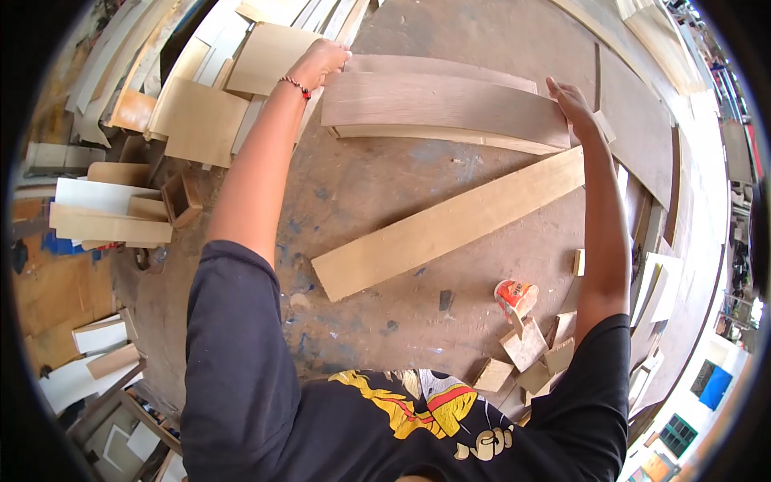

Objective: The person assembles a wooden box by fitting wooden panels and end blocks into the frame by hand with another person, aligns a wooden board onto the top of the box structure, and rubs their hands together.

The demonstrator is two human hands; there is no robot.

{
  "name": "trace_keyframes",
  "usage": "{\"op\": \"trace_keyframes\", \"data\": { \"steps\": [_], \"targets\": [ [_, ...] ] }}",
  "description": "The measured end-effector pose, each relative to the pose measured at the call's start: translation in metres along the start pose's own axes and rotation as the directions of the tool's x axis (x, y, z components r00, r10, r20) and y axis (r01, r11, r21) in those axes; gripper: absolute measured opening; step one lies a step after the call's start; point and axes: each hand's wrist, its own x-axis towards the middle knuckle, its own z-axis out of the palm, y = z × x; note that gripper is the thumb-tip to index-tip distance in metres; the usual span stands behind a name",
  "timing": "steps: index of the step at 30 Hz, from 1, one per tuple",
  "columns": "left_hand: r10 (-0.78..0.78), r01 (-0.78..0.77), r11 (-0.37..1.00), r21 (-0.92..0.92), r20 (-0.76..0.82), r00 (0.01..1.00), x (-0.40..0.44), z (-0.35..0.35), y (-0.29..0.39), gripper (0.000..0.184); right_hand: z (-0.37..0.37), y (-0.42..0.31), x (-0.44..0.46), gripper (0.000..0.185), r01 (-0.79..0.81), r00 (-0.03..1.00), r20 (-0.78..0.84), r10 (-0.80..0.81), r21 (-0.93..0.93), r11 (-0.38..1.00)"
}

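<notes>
A long, box-like wooden piece [442, 103] lies across the upper middle of the worktable. At its far left corner is my left hand [323, 63], fingers curled closed against the end; what the fingertips grip is partly hidden. My right hand [571, 103] is at the other end, fingers apart, with the palm side beside the board's end. Below the box piece a long, pale plank [450, 221] lies diagonally, its right end near my right forearm.
An open red and white cup [516, 299] with a stick in it stands at the lower right, beside several small wood blocks [524, 344]. Board offcuts [201, 120] are stacked at the left. More boards [638, 128] lie along the right side of the brown tabletop [361, 189].
</notes>
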Motion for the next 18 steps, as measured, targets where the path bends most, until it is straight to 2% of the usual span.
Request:
{"op": "trace_keyframes", "data": {
  "steps": [1,4,8,11,14,16,18],
  "targets": [
    [0.039,-0.039,0.999,0.025,0.017,0.999,0.01,0.001,-0.003,0.032,0.003,0.001,0.011,0.068,-0.002,0.998,0.063,-0.002,0.062,0.998],
    [0.092,-0.102,0.987,0.125,0.08,0.993,0.022,-0.001,-0.005,0.034,0.011,0.0,0.028,0.074,-0.01,0.999,0.031,0.008,0.068,0.998],
    [0.007,-0.044,0.974,0.222,0.167,0.986,0.022,-0.006,0.002,0.033,0.01,-0.016,0.015,0.07,-0.029,0.999,0.029,0.027,0.08,0.996],
    [-0.04,0.009,0.961,0.277,0.106,0.994,0.02,-0.003,0.004,0.031,0.009,-0.012,0.024,0.071,-0.05,0.998,0.025,0.049,0.059,0.997],
    [-0.039,0.024,0.979,0.201,0.072,0.997,0.021,-0.002,0.002,0.028,0.01,0.0,0.04,0.07,-0.102,0.995,0.021,0.101,0.09,0.991],
    [0.003,-0.017,0.963,0.268,0.049,0.999,0.026,-0.001,0.0,0.023,0.008,0.007,0.05,0.068,-0.094,0.98,0.189,0.066,0.142,0.985],
    [-0.005,-0.007,0.962,0.272,0.046,0.999,0.028,-0.001,-0.002,0.024,0.008,0.01,0.051,0.067,-0.091,0.983,0.172,0.067,0.135,0.987]
  ]
}}
